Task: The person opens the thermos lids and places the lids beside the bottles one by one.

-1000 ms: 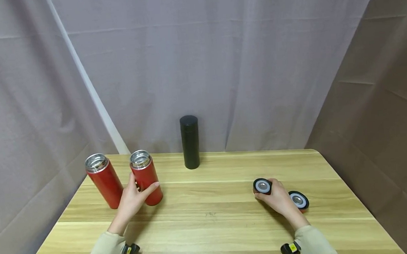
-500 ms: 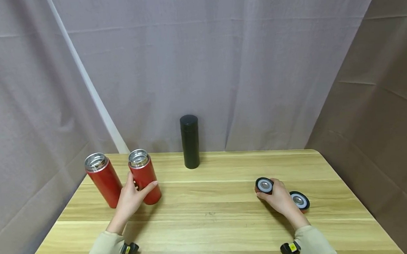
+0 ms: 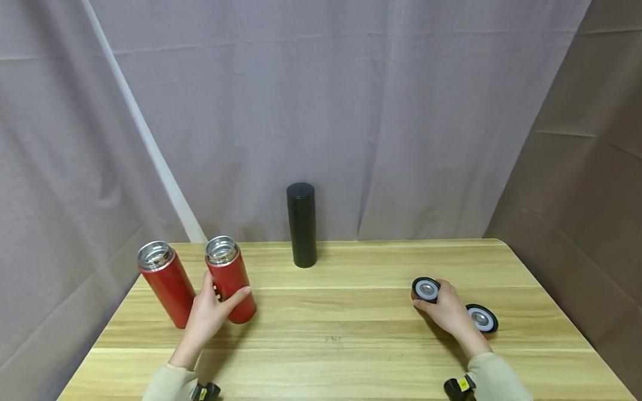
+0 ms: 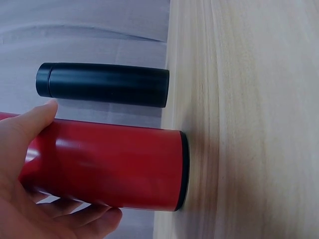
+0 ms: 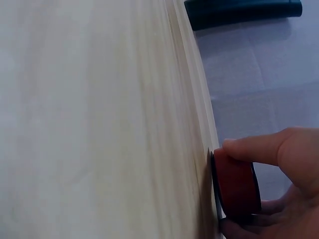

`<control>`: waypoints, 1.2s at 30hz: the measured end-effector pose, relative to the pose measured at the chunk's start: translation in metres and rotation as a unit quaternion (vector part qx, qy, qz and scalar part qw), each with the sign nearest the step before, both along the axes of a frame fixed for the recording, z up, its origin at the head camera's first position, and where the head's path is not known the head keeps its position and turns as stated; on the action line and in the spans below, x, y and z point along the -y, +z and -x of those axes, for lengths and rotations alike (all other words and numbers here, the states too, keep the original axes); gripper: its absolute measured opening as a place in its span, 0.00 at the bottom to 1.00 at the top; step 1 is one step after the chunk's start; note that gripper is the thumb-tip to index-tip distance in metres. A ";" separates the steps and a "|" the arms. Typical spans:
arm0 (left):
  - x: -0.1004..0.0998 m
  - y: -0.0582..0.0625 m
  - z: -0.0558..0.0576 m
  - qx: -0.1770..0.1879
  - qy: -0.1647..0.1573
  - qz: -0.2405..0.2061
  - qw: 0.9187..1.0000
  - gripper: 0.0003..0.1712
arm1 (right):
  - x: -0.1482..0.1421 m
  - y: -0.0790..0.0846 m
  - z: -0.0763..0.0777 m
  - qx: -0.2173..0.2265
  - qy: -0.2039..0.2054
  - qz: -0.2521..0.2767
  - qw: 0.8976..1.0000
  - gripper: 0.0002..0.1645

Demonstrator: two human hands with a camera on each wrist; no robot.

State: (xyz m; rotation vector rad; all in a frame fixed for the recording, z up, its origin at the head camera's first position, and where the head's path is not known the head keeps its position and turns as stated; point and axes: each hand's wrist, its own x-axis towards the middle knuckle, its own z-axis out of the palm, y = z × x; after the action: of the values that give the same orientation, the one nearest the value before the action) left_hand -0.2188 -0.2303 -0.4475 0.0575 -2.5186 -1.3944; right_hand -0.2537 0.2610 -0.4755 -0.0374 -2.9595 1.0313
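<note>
Left fingers: curved round the red body of a flask, thumb on one side and the other fingers opposite; your left hand holds it.
Right fingers: gripping the sides of a small cap; your right hand has it between thumb and fingers.
Held flask: stands upright at the left of the table, its silver mouth uncovered, black base down.
Held cap: at the right of the table, pale ring facing up, side red; you cannot tell whether it touches the wood.
Second flask: red, upright, uncovered, just beside your left hand on its outer side.
Second cap: ring side up, just beside your right wrist, partly hidden behind it.
Black bottle: upright near the far edge, between your hands, well apart from both.
Backdrop: a grey curtain behind the table.
</note>
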 end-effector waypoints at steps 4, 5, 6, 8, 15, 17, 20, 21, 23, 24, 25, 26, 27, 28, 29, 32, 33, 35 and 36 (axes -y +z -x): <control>0.000 -0.001 0.000 0.005 0.000 0.000 1.000 0.45 | -0.004 -0.001 0.003 -0.006 -0.005 0.001 1.000 0.52; 0.000 -0.001 0.000 0.006 0.000 -0.001 1.000 0.45 | -0.004 -0.001 0.003 -0.005 -0.006 0.000 1.000 0.52; 0.000 -0.001 0.000 0.006 0.000 -0.001 1.000 0.45 | -0.004 0.000 0.003 -0.004 -0.006 -0.001 1.000 0.53; 0.000 -0.001 0.001 0.005 0.000 -0.002 1.000 0.45 | -0.005 0.000 0.004 -0.003 -0.010 -0.004 1.000 0.53; -0.001 0.001 0.001 0.007 0.005 0.005 1.000 0.45 | -0.007 0.000 0.004 -0.003 -0.018 -0.008 1.000 0.53; -0.002 0.001 0.000 0.007 0.009 0.012 1.000 0.45 | -0.008 -0.001 0.004 -0.003 -0.018 -0.008 1.000 0.53; -0.002 0.003 0.000 0.002 0.012 0.026 1.000 0.45 | -0.009 -0.002 0.004 -0.001 -0.018 -0.007 1.000 0.53; -0.002 0.004 -0.001 0.000 0.013 0.031 0.999 0.44 | -0.009 -0.002 0.003 0.001 -0.017 -0.006 1.000 0.53; -0.002 0.005 -0.002 -0.003 0.014 0.044 0.999 0.44 | -0.009 -0.002 0.003 0.005 -0.016 -0.005 1.000 0.53; -0.002 0.006 -0.003 -0.004 0.013 0.050 0.999 0.44 | -0.009 -0.002 0.003 0.006 -0.015 -0.004 1.000 0.53; -0.001 0.007 -0.004 -0.004 0.012 0.057 0.998 0.44 | -0.009 -0.002 0.003 0.008 -0.014 -0.003 1.000 0.53; -0.001 0.008 -0.004 -0.004 0.009 0.064 0.998 0.44 | -0.009 -0.002 0.003 0.009 -0.013 -0.002 1.000 0.54; 0.000 0.010 -0.005 -0.002 0.007 0.070 0.998 0.44 | -0.009 -0.002 0.003 0.009 -0.012 -0.002 1.000 0.54; 0.001 0.011 -0.005 0.001 0.005 0.075 0.997 0.45 | -0.009 -0.001 0.003 0.008 -0.011 -0.001 1.000 0.54; 0.003 0.013 -0.006 0.006 0.003 0.081 0.997 0.46 | -0.009 -0.001 0.003 0.007 -0.010 0.000 1.000 0.54; 0.007 0.021 -0.010 0.025 -0.006 0.093 0.995 0.49 | -0.009 0.001 0.001 0.001 -0.007 0.000 1.000 0.54; 0.009 0.024 -0.012 0.033 -0.008 0.099 0.995 0.50 | -0.009 0.002 0.000 -0.001 -0.007 0.000 1.000 0.54; 0.012 0.030 -0.015 0.049 -0.014 0.114 0.992 0.50 | -0.009 0.004 -0.002 -0.007 -0.007 -0.003 1.000 0.54; 0.014 0.032 -0.017 0.057 -0.019 0.124 0.990 0.49 | -0.008 0.005 -0.003 -0.009 -0.007 -0.005 1.000 0.54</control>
State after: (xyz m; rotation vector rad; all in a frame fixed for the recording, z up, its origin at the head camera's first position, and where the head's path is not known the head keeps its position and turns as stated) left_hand -0.2021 -0.2440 -0.4152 0.0448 -2.7816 -1.1091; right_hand -0.2503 0.2692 -0.4704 -0.0493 -2.9438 1.0095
